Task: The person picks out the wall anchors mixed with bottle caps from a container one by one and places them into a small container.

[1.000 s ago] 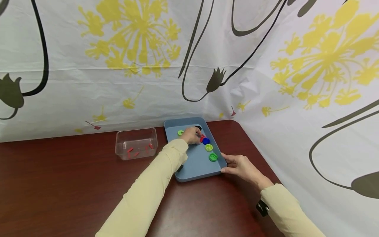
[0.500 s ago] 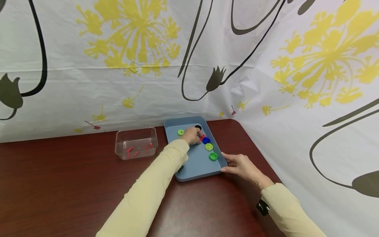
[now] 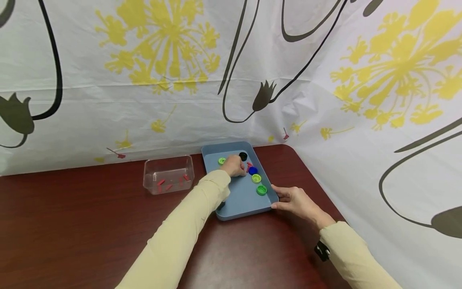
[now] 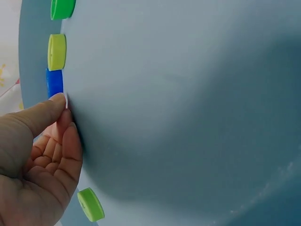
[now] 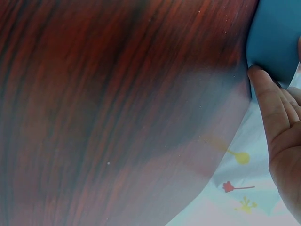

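Observation:
In the head view my left hand (image 3: 234, 165) reaches into a blue-grey tray (image 3: 242, 200). Thumb and index fingertip meet beside a blue bottle cap (image 3: 253, 171) and small red sticks (image 3: 249, 165); I cannot tell whether a stick is between them. Along the tray's right side lie a yellow-green cap (image 3: 256, 178) and a green cap (image 3: 261, 190). A black cap (image 3: 243, 156) sits farther back, and a light green cap (image 3: 221, 161) lies left of the hand. My right hand (image 3: 297, 204) holds the tray's near right corner, thumb and fingers against its wall.
A clear plastic box (image 3: 151, 165) with several red sticks (image 3: 169, 186) stands left of the tray on the dark red-brown table (image 3: 90, 224). A white patterned sheet (image 3: 202, 112) hangs behind and to the right. A black device (image 3: 322, 251) is at the right wrist.
My left hand has drawn slightly away from the red sticks and the black cap, so more of them shows. Its fingertips are closer together. The right hand keeps its place.

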A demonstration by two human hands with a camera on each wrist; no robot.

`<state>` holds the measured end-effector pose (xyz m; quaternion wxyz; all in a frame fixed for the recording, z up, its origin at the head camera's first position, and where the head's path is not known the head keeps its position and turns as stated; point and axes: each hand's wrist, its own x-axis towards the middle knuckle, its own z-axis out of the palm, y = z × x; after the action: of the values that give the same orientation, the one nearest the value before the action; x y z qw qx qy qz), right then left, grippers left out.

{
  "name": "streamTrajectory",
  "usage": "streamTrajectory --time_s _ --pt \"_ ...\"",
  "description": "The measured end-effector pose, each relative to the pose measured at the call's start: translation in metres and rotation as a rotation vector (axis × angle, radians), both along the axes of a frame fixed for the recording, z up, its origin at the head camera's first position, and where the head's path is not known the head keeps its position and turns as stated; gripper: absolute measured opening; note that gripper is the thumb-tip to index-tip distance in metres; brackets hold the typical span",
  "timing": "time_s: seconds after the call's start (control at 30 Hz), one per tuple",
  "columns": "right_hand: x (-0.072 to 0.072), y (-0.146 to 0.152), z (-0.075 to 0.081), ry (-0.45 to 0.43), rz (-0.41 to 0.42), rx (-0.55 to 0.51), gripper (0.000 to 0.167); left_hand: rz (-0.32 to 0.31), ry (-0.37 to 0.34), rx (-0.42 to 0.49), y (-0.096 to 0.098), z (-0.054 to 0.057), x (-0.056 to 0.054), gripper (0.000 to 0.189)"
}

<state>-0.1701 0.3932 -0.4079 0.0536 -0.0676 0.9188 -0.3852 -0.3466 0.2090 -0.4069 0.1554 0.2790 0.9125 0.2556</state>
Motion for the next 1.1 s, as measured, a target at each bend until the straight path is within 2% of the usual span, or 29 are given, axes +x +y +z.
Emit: streamTrajectory --time_s 0.1,0.17,0.37,0.5,0.67,0.93,1.1 --pt "-0.001 -0.001 0.000 0.000 0.011 0.010 0.068 0.001 -0.019 0.006 -0.004 0.002 0.000 0.043" --pt "-0.001 -0.001 0.000 -0.002 0.011 0.013 0.068 0.004 -0.031 0.024 -0.006 0.005 0.002 0.045" --pt "-0.001 0.003 0.000 0.012 0.009 0.035 0.068 0.002 -0.059 0.134 -0.012 0.018 0.010 0.025" --pt "-0.001 0.006 0.000 0.024 0.019 0.044 0.067 0.024 -0.077 0.230 -0.018 0.026 0.020 0.020" --pt "-0.002 0.005 -0.001 0.029 0.032 0.042 0.067 0.028 -0.137 0.321 -0.030 0.029 0.029 0.022" --pt "-0.001 0.003 -0.001 0.034 0.024 0.058 0.067 0.064 -0.300 0.477 -0.042 0.034 0.045 0.031" --pt "0.000 0.002 0.000 0.034 0.022 0.045 0.067 0.039 -0.325 0.537 -0.054 0.036 0.056 0.037"
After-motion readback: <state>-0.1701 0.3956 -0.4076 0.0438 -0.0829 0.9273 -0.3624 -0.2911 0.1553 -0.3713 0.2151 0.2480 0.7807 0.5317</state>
